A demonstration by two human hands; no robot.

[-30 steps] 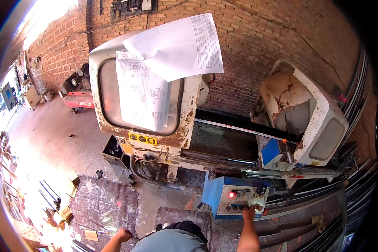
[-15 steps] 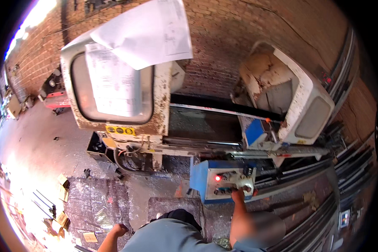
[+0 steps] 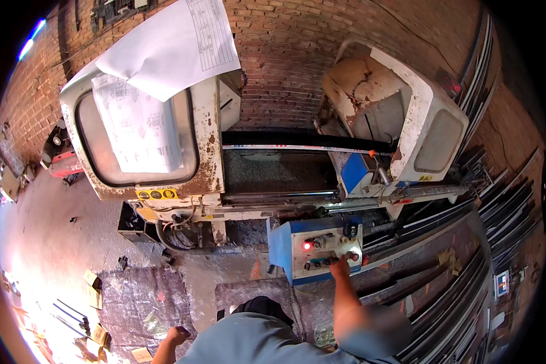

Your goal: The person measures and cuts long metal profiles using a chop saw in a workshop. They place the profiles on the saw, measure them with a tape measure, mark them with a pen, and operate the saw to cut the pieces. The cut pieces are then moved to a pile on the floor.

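My right hand (image 3: 341,267) reaches out to the sloping face of a blue and grey control box (image 3: 281,250), its fingers closed at the lower row of knobs. They cover the control they touch, so I cannot make out which it is. A red lamp (image 3: 307,246) glows on the left of that face, and a dark reddish knob (image 3: 353,256) sits just right of my fingers. Low on the left, my left hand (image 3: 177,335) hangs beside my body with its fingers curled in and nothing visible in them.
Behind the box stands a long machine with a rusty white left hood (image 3: 211,145), bearing paper sheets (image 3: 173,51), and a right hood (image 3: 434,100). Long metal bars (image 3: 449,315) lie at right. Cardboard pieces (image 3: 95,297) and a dark mat (image 3: 142,303) are on the floor at left.
The view has shifted, so the machine and control box sit slightly further left and higher. My right hand stays at the panel's lower controls; my left hand still hangs beside me.
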